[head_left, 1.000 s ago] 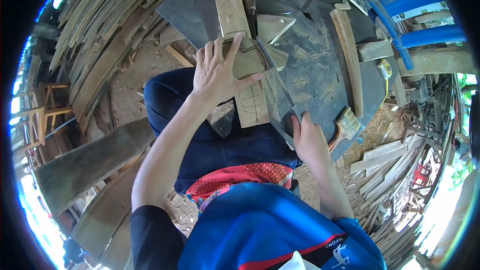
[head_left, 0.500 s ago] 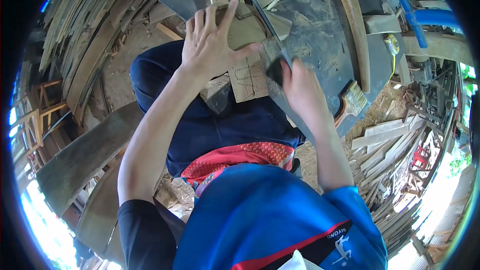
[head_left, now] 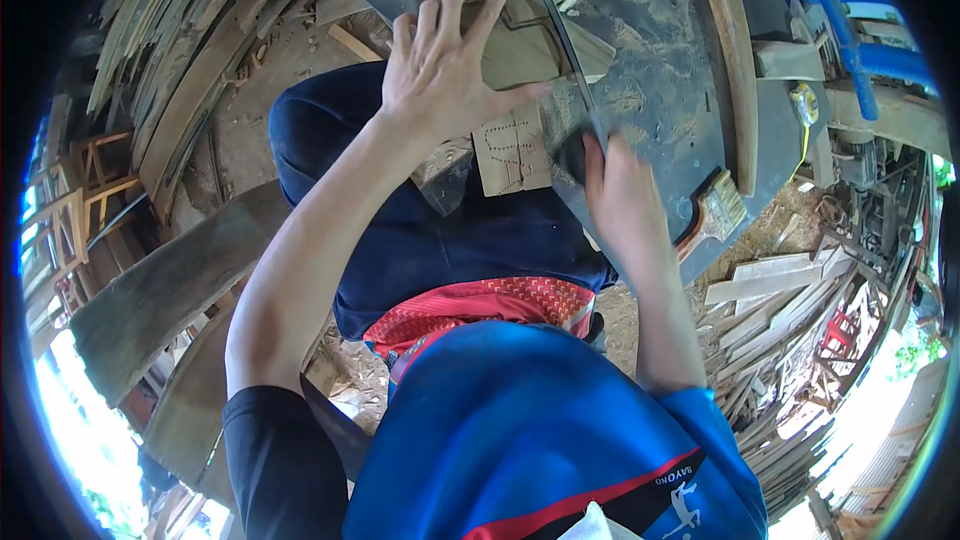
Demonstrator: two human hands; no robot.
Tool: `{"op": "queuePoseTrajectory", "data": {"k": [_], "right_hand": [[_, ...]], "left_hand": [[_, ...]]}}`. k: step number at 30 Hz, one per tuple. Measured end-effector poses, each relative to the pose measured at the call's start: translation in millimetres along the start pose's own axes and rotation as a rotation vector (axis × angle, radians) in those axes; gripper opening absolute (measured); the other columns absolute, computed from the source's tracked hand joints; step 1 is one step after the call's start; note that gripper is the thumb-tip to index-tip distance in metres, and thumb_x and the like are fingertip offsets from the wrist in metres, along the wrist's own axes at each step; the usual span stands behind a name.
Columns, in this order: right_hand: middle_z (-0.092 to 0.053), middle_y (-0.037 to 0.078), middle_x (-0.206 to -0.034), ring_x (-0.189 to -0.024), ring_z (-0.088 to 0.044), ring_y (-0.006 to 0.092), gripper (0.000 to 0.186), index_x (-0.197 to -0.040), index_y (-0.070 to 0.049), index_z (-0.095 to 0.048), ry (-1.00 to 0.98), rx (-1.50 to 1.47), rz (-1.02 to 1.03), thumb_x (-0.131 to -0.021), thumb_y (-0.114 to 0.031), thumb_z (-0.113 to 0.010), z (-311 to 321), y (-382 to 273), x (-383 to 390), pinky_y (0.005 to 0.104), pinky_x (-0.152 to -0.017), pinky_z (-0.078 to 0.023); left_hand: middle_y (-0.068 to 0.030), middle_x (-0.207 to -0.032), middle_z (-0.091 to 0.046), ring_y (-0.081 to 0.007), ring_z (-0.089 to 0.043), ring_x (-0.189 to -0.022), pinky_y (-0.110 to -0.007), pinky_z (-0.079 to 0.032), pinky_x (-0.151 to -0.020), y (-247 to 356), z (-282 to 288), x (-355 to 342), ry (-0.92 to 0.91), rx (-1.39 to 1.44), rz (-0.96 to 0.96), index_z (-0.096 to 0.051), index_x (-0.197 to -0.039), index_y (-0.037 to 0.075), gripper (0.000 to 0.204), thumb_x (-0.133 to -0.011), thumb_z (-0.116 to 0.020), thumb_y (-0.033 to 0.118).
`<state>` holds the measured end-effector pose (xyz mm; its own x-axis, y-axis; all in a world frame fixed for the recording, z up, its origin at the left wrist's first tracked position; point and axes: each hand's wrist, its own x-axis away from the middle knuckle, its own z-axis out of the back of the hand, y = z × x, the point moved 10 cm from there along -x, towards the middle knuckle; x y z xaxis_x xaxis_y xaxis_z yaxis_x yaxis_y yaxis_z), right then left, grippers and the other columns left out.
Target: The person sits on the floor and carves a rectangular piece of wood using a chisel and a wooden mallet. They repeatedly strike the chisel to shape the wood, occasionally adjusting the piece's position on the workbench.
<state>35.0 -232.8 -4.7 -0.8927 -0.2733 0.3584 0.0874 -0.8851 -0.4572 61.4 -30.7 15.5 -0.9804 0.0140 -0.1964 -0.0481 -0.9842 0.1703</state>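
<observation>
My left hand lies spread and flat, its fingers and thumb apart, over a flat piece of wood with dark lines drawn on it. Under that piece runs a pale board with dotted markings, its near end by my lap. In my right hand, closed at its near end, is a long, thin grey metal tool that looks like a file. It slants away to the upper left along the wood's right side. My fist hides its grip, and I cannot tell whether it touches the wood.
Right of my hands a dusty dark work surface holds a curved wooden piece, a wooden-handled brush and a yellow tape measure. Stacked planks stand at the left; scrap wood is heaped at the lower right.
The view has shifted a little, so the work surface sits further right. My right hand and the metal tool have come slightly nearer relative to the board. My left hand stays on the wood.
</observation>
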Motion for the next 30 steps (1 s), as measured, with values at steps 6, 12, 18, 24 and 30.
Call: {"op": "queuePoseTrajectory", "data": {"k": [6,12,18,24,30], "right_hand": [[-0.063,0.035,-0.073,-0.075,-0.064,0.0553,0.028,-0.096,0.003,-0.053,0.084,-0.064,0.103,-0.105,-0.023,-0.052,3.7,12.0,7.8,0.0632,-0.064,-0.049],[-0.063,0.036,-0.075,-0.078,-0.063,0.0565,0.029,-0.097,0.003,-0.054,0.081,-0.095,0.054,-0.105,-0.024,-0.052,1.4,15.8,16.8,0.0643,-0.066,-0.048],[-0.063,0.035,-0.075,-0.078,-0.062,0.0547,0.033,-0.094,0.002,-0.056,0.1,-0.069,0.092,-0.106,-0.028,-0.051,4.6,5.8,-1.2,0.0635,-0.064,-0.048],[-0.063,0.035,-0.073,-0.075,-0.062,0.0566,0.033,-0.097,0.002,-0.055,0.067,-0.111,0.048,-0.106,-0.029,-0.051,-0.9,24.3,31.1,0.0642,-0.064,-0.049],[-0.066,0.035,-0.078,-0.079,-0.065,0.0548,0.036,-0.099,0.003,-0.059,0.03,-0.124,-0.002,-0.105,-0.031,-0.05,-4.5,20.2,-0.8,0.0623,-0.074,-0.052]], "left_hand": [[-0.0211,-0.138,-0.047,-0.0387,-0.047,-0.127,-0.053,-0.037,-0.11,1.6,3.2,0.3,0.046,0.008,-0.04,-0.034,-0.16,0.019,0.109,-0.076,-0.069,0.078],[-0.022,-0.138,-0.046,-0.039,-0.047,-0.128,-0.054,-0.037,-0.11,-0.2,-0.4,-2.9,0.035,-0.021,-0.014,-0.032,-0.161,0.02,0.108,-0.077,-0.067,0.079],[-0.0227,-0.141,-0.045,-0.0385,-0.045,-0.129,-0.053,-0.035,-0.11,1.2,-1.4,-4.0,0.052,-0.028,-0.023,-0.033,-0.16,0.018,0.109,-0.077,-0.064,0.081],[-0.0239,-0.144,-0.043,-0.0385,-0.045,-0.127,-0.052,-0.033,-0.111,5.8,2.9,-1.6,-0.026,-0.035,-0.042,-0.031,-0.161,0.017,0.108,-0.078,-0.066,0.076],[-0.0258,-0.136,-0.044,-0.043,-0.043,-0.125,-0.056,-0.029,-0.115,15.8,5.4,-0.2,-0.056,0.046,-0.029,-0.025,-0.163,0.014,0.117,-0.074,-0.072,0.073]]}}
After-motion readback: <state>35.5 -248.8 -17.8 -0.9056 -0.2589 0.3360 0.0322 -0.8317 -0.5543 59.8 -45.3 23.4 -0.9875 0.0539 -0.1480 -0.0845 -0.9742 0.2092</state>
